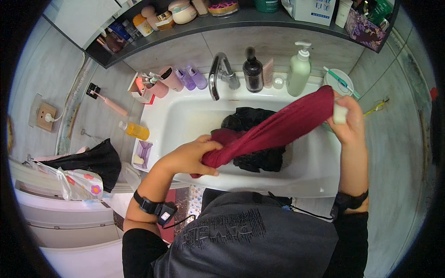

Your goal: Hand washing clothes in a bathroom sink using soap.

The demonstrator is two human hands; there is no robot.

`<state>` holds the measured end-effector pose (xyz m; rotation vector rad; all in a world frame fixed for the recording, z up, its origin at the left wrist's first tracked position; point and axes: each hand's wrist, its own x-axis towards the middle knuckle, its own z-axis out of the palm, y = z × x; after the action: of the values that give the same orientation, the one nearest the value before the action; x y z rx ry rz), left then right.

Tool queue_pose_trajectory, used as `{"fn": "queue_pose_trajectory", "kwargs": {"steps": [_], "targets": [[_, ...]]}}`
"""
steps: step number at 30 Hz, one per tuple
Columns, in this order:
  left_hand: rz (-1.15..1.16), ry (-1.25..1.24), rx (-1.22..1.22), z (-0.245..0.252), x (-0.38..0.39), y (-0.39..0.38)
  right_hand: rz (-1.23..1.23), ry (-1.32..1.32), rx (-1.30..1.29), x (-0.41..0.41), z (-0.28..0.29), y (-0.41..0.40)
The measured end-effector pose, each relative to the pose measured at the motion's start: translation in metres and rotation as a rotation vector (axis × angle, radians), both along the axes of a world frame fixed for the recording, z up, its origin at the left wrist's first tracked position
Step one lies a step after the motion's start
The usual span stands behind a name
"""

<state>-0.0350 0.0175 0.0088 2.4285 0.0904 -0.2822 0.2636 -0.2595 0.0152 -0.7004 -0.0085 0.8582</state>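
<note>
A dark red cloth garment (278, 121) is stretched diagonally over the white washbasin (309, 173). My left hand (189, 156) grips its lower, bunched end near the basin's front edge. At the upper right, my right hand (349, 120) holds the other end together with a pale bar of soap (340, 114). Part of the red cloth droops into the basin behind my left hand. Beneath it lies a crumpled black cloth (260, 163). The chrome faucet (215, 78) stands at the basin's back; no stream of water shows from it.
Along the back rim stand purple bottles (187, 79), a dark pump bottle (253, 74), a light green pump bottle (299, 74) and a white cup with a toothbrush (339, 81). A yellow bottle (135, 130) and a purple soap box (143, 153) sit left. A loaded shelf (194, 26) overhangs the back.
</note>
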Motion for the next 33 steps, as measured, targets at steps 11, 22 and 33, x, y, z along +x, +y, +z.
{"fn": "queue_pose_trajectory", "kwargs": {"steps": [11,22,33], "targets": [[0.723,0.059,-0.964,-0.106,0.026,0.016,-0.014,-0.167,-0.477,-0.013,-0.084,0.086],[0.739,-0.005,-1.671,-0.081,0.021,0.021,1.032,-1.764,-0.867,-0.08,-0.149,0.116],[0.28,-0.013,-0.561,-0.075,-0.007,0.032,0.615,-1.431,-0.576,0.004,-0.046,0.065]]}}
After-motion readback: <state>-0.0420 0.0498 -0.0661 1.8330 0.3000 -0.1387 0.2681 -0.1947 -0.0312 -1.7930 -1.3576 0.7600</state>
